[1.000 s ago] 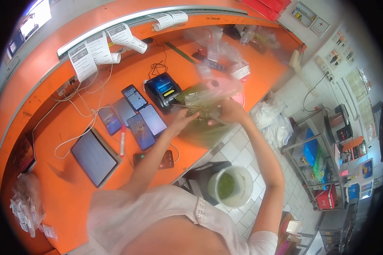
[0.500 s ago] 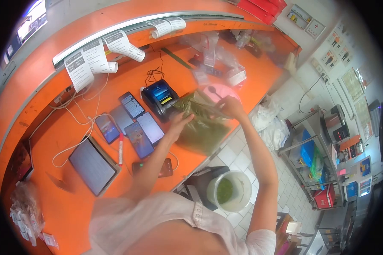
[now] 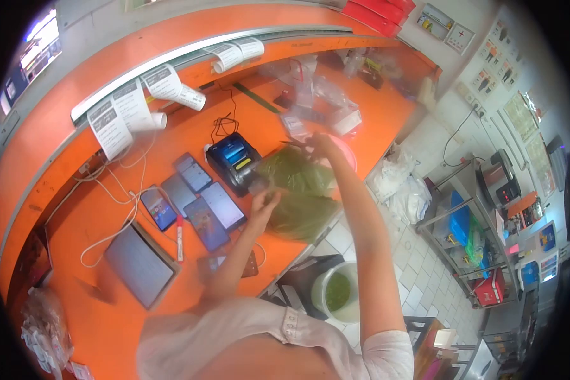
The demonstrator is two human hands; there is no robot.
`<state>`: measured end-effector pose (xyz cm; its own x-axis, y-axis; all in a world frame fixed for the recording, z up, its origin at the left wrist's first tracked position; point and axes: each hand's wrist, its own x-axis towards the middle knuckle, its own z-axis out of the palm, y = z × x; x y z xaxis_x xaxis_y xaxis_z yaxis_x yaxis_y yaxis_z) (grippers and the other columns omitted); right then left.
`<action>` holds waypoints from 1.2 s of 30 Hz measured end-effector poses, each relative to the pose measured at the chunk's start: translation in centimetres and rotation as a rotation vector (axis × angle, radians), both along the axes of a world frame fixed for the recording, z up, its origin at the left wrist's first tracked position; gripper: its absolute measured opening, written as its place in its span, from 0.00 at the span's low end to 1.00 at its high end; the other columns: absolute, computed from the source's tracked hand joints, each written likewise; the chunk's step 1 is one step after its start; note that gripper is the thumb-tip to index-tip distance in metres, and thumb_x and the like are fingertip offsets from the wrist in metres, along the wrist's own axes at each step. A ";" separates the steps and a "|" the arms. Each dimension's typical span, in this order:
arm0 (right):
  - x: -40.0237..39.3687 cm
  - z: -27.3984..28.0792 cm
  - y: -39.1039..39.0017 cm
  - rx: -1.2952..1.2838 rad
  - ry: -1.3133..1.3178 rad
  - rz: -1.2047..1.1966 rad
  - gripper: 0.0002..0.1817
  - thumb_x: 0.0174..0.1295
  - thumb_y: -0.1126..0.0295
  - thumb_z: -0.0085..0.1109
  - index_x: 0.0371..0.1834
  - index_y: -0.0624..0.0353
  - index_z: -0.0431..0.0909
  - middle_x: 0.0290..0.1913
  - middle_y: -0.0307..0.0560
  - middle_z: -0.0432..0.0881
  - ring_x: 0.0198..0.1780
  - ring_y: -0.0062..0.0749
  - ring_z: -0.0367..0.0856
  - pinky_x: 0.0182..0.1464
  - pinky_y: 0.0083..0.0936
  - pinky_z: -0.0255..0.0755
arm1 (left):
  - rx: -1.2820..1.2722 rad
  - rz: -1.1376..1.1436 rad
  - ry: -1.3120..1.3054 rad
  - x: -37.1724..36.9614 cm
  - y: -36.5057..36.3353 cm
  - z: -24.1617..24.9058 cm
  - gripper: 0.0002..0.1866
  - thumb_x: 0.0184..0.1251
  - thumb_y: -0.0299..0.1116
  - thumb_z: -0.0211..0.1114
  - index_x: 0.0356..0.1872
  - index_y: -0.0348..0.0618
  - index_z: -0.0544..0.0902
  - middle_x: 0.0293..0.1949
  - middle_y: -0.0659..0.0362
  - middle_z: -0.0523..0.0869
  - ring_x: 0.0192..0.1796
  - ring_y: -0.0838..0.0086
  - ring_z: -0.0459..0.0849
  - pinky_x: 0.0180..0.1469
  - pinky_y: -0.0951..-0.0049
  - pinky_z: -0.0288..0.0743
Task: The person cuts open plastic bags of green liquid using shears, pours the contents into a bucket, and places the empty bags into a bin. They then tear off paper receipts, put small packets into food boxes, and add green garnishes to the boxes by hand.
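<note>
A clear plastic bag of green contents (image 3: 301,212) lies at the right front edge of the orange counter. My left hand (image 3: 263,208) has its fingers closed on the bag's left side. Over the bag's far end is my right hand (image 3: 320,147), its fingers curled round something dark and thin that I cannot make out. Partly behind my right arm sits a pink round container (image 3: 345,155). The black label printer (image 3: 235,159) stands just left of the bag.
Several phones (image 3: 207,225), a tablet (image 3: 141,265) and a red-and-white marker (image 3: 180,239) lie to the left. Paper receipts (image 3: 111,130) hang from the shelf rail. A white bucket (image 3: 320,292) with green contents stands on the floor. Plastic bags (image 3: 326,88) lie at the back.
My right hand has moved left and away from me, over the bag's far end. My left hand has shifted slightly down with the bag's side. The camera view has shifted a little.
</note>
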<state>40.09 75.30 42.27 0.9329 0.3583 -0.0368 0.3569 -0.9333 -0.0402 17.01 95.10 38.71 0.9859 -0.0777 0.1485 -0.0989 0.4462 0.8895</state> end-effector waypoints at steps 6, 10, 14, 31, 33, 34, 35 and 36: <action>-5.6 2.4 -0.8 0.339 -0.003 0.022 0.16 0.46 0.74 0.58 0.41 0.60 0.75 0.37 0.56 0.79 0.41 0.44 0.78 0.43 0.34 0.72 | 0.175 0.246 -0.108 -1.5 0.2 0.8 0.13 0.66 0.35 0.52 0.34 0.35 0.78 0.33 0.63 0.79 0.37 0.83 0.74 0.40 0.81 0.66; -11.6 6.0 -7.2 0.626 -0.182 0.123 0.13 0.51 0.75 0.55 0.42 0.60 0.78 0.38 0.48 0.81 0.38 0.33 0.80 0.45 0.23 0.71 | 0.292 0.474 -0.254 -2.3 -1.0 1.3 0.13 0.66 0.35 0.52 0.28 0.35 0.76 0.26 0.63 0.77 0.31 0.83 0.71 0.35 0.82 0.64; -24.1 3.1 -12.7 0.927 -0.029 -0.145 0.15 0.50 0.78 0.53 0.43 0.61 0.76 0.45 0.46 0.79 0.39 0.27 0.77 0.43 0.23 0.72 | 0.244 0.486 -0.270 -4.5 -2.3 3.5 0.13 0.67 0.34 0.50 0.26 0.37 0.73 0.24 0.64 0.74 0.30 0.83 0.68 0.33 0.84 0.60; -50.1 -17.3 -1.3 2.708 0.328 -0.443 0.39 0.42 0.68 0.68 0.60 0.60 0.59 0.56 0.49 0.68 0.58 0.38 0.66 0.60 0.34 0.60 | 0.995 -0.457 -0.638 -13.3 -19.9 8.6 0.14 0.59 0.36 0.56 0.22 0.35 0.79 0.19 0.50 0.76 0.23 0.61 0.77 0.28 0.69 0.69; -51.9 -19.6 -0.6 2.914 0.396 -0.489 0.38 0.45 0.66 0.67 0.60 0.58 0.59 0.56 0.48 0.69 0.59 0.39 0.66 0.60 0.35 0.59 | 1.108 -0.543 -0.824 -12.2 -23.5 4.6 0.17 0.61 0.39 0.54 0.23 0.35 0.80 0.16 0.50 0.73 0.18 0.61 0.72 0.23 0.69 0.64; -52.6 -20.1 -0.3 3.112 0.469 -0.541 0.36 0.47 0.64 0.65 0.60 0.57 0.60 0.56 0.48 0.69 0.59 0.41 0.65 0.61 0.36 0.59 | 1.215 -0.598 -0.802 -11.9 -25.3 2.7 0.19 0.60 0.43 0.54 0.23 0.36 0.81 0.17 0.50 0.75 0.20 0.58 0.73 0.25 0.67 0.66; -52.9 -20.0 -0.2 3.124 0.455 -0.534 0.36 0.47 0.64 0.65 0.60 0.57 0.60 0.56 0.48 0.69 0.59 0.41 0.65 0.61 0.36 0.59 | 1.317 -0.653 -0.783 -11.7 -27.0 0.7 0.21 0.60 0.46 0.53 0.22 0.38 0.81 0.18 0.50 0.76 0.21 0.55 0.74 0.26 0.65 0.67; -53.2 -19.2 -0.5 3.184 0.442 -0.746 0.34 0.49 0.62 0.64 0.59 0.56 0.61 0.55 0.48 0.69 0.58 0.41 0.66 0.59 0.37 0.61 | 1.317 -0.662 -0.794 -11.7 -28.3 -1.3 0.21 0.60 0.46 0.53 0.22 0.38 0.81 0.18 0.50 0.76 0.21 0.55 0.74 0.26 0.65 0.67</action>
<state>-13.09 74.78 23.06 0.9008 -0.0717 -0.4283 0.1197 0.9891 0.0862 5.26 66.78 37.41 0.4515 -0.8903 0.0598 -0.7900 -0.3677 0.4906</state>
